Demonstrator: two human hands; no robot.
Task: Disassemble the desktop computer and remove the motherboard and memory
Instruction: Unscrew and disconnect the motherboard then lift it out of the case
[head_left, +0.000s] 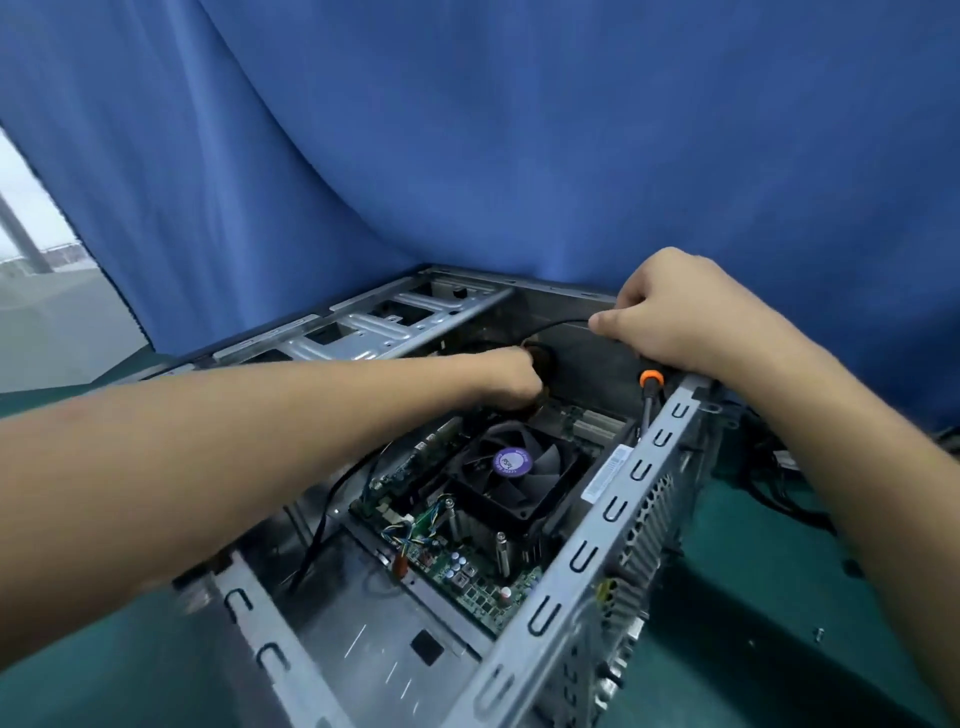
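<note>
1. The motherboard lies flat inside the open computer case on the green table. It sits below both hands and touches neither.
2. The right hand has its fingers wrapped round the handle of a screwdriver, whose shaft points down into the case.
3. The left hand has its fingers curled at a round black part; whether they hold it cannot be told.
4. The board is green and carries a black CPU fan. Its long axis runs along the case's right rail.

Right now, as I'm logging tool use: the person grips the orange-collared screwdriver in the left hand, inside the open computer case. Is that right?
Not quite. The head view shows the right hand, not the left, gripping the orange-collared screwdriver inside the open computer case. The left hand is curled on a black part deeper in.
</note>
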